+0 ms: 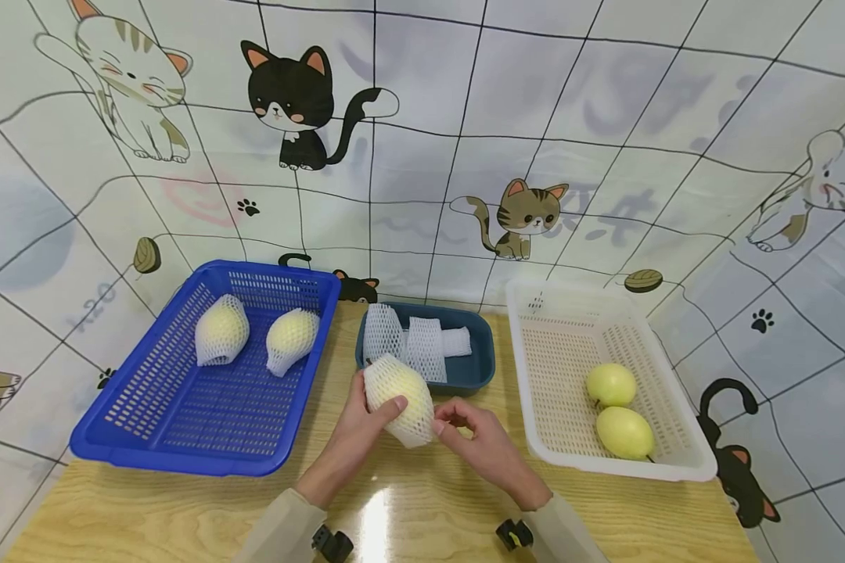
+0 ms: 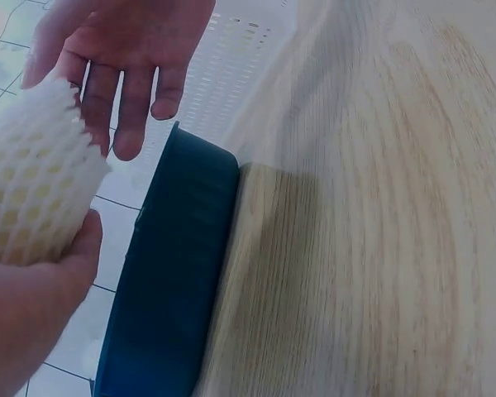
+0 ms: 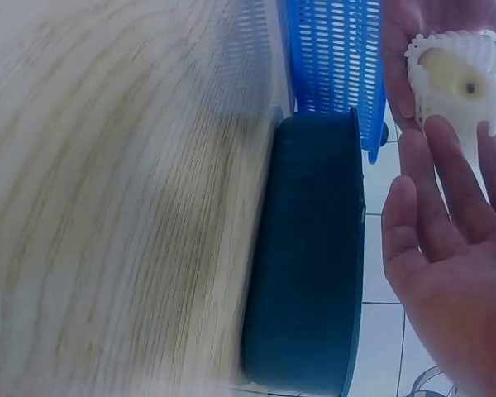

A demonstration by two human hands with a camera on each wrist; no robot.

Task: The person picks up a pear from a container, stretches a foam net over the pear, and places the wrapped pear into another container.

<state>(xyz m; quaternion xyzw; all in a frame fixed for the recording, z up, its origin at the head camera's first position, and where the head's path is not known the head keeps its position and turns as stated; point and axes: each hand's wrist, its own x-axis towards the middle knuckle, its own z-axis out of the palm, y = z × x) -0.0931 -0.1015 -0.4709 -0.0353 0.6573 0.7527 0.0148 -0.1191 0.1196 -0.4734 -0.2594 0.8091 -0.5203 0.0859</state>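
Note:
My left hand (image 1: 357, 426) grips a yellow pear (image 1: 397, 389) wrapped in a white foam net sleeve, its thumb lying across the front. At the lower right edge of the net is my right hand (image 1: 484, 447), thumb and forefinger pinching the rim while the other fingers hang loose. The right wrist view shows the net's open end (image 3: 459, 78), with bare pear skin and a dark spot inside. Behind the hands stands a dark teal tray (image 1: 477, 377) holding several empty foam net sleeves (image 1: 426, 349).
At left is a blue basket (image 1: 183, 461) with two net-wrapped pears (image 1: 222, 328). A white basket (image 1: 545, 450) at right holds two bare pears (image 1: 624, 432). All stand on a wooden table (image 1: 422, 516) against a cat-patterned wall covering (image 1: 422, 117).

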